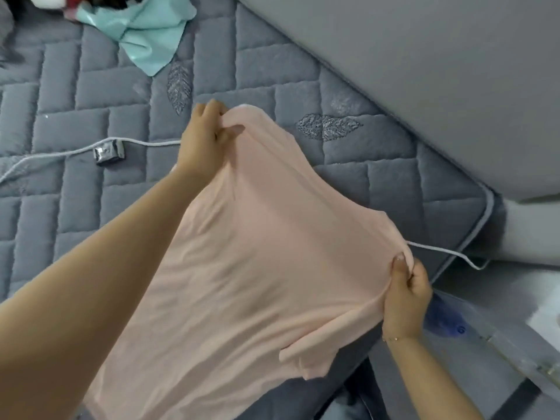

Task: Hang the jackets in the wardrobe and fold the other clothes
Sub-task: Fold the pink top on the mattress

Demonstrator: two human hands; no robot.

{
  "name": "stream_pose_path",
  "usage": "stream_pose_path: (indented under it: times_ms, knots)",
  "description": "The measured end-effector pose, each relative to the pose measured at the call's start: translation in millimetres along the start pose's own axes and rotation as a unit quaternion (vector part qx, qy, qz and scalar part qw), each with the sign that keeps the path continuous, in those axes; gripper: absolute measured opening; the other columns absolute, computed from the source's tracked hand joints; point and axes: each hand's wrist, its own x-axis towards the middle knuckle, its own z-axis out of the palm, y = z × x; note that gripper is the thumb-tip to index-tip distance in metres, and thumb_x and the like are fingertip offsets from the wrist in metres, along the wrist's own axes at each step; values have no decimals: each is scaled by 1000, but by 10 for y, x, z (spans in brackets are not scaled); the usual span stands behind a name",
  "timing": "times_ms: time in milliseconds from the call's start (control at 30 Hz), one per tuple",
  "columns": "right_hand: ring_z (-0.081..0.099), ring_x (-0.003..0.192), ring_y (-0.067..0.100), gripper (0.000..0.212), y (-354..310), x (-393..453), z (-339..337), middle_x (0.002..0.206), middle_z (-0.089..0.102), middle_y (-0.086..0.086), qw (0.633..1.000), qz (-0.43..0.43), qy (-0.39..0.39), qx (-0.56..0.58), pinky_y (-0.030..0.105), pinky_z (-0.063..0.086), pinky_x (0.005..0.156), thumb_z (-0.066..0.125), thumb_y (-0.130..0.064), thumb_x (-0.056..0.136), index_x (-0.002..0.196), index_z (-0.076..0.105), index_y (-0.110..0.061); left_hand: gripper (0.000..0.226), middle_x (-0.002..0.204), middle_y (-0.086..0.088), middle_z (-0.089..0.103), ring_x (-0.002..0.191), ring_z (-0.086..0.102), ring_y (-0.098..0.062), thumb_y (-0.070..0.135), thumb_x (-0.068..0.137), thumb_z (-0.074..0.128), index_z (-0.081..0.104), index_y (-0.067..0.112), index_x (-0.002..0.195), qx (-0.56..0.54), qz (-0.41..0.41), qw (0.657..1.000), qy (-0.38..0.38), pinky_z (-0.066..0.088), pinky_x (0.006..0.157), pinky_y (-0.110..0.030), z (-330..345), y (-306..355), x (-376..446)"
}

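Quilted grey bedding covers the bed (pixel 91 95), stitched in a brick-like pattern with embroidered leaves (pixel 328 126) here and there. A padded grey headboard (pixel 424 71) runs along the upper right edge, meeting the mattress at a piped corner. Across the quilt lies a pale cable (pixel 60 154) with a small dark box (pixel 108 153) on it; the cable reappears at the right, past the mattress corner. At the top left sits a heap of clothes, with a mint-green cloth (pixel 148 31) spilling out of it onto the quilt. Low at the right, off the bed, something blue (pixel 444 321) shows through a clear surface, too blurred to name.

A pink shirt (pixel 257 253) is held up over the bed, spread between both hands, its lower part hanging toward the viewer. The left hand (pixel 203 144) grips the far top edge, fingers curled over the cloth and thumb pressed beneath the bunched fabric. The right hand (pixel 406 295) pinches the near top corner, its fingers closed on the cloth with the thumb on top. A short sleeve (pixel 309 353) droops below the right hand. A thin bracelet (pixel 394 339) circles the right wrist.
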Motion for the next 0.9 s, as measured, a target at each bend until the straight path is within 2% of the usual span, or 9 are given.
stream_pose_path:
  times_ms: [167,233,300,400,500,600,767,833,900]
  knots:
    - [53,69,4,25,-292,1008,-84,76,59,-12,998,-29,-8,-47,21,44,65,47,-29,102,79,54,-21,27,125,-18,43,97,52,-27,17,97,54,49,1,118,1,-26,1000,6,32,77,-23,604,447,554]
    - [55,86,15,14,-245,1377,-50,95,59,-3,993,-5,-43,-108,30,44,76,46,-26,102,105,57,-17,35,138,-22,34,115,50,-32,11,96,54,44,-1,127,3,-52,998,-41,34,92,-21,957,432,590]
    - [56,97,21,27,-135,1583,-49,103,58,-3,987,39,-65,-140,34,45,79,51,-22,99,126,49,-17,55,153,-21,17,138,30,-34,18,93,60,33,6,140,24,-70,992,-102,25,114,-37,1283,366,466]
    - [60,95,13,35,-26,1483,-107,106,60,-7,988,26,-79,-132,30,50,76,58,-16,93,126,49,-22,66,164,-10,-5,151,-1,-27,26,97,54,18,23,153,98,-64,980,-161,1,121,-51,1561,236,63]
    - [60,93,3,42,-1,1098,-179,111,59,-16,988,-71,-76,-111,19,51,76,64,-1,86,121,54,-24,65,164,-7,-3,151,3,-26,18,98,50,19,23,154,92,-89,980,-154,3,120,-52,1518,96,-432]
    - [49,111,21,43,122,683,-307,123,53,7,941,-211,-82,-252,32,42,97,66,6,82,124,55,-2,64,161,-17,15,147,19,-35,6,93,57,29,9,152,30,-146,981,-121,20,119,-45,1320,23,-1149]
    - [54,88,10,26,253,21,-383,110,53,-4,864,-168,-350,-319,29,48,79,59,-3,88,110,60,-18,50,150,-13,36,137,38,-29,10,98,55,39,9,145,-99,-326,936,-93,34,106,-32,1112,56,-2731]
    - [54,91,11,23,369,-159,-356,114,52,-2,810,-186,-406,-380,29,49,80,59,-10,90,113,59,-15,47,143,-8,42,129,45,-26,14,100,52,40,14,146,-160,-405,896,-84,38,94,-25,1100,129,-3323]
    - [54,97,15,23,465,-247,-288,115,50,-1,773,-221,-414,-426,33,50,79,58,-16,92,114,56,-13,43,139,-6,46,126,48,-25,15,100,52,43,14,143,-215,-446,868,-52,39,94,-26,1126,193,-3799]
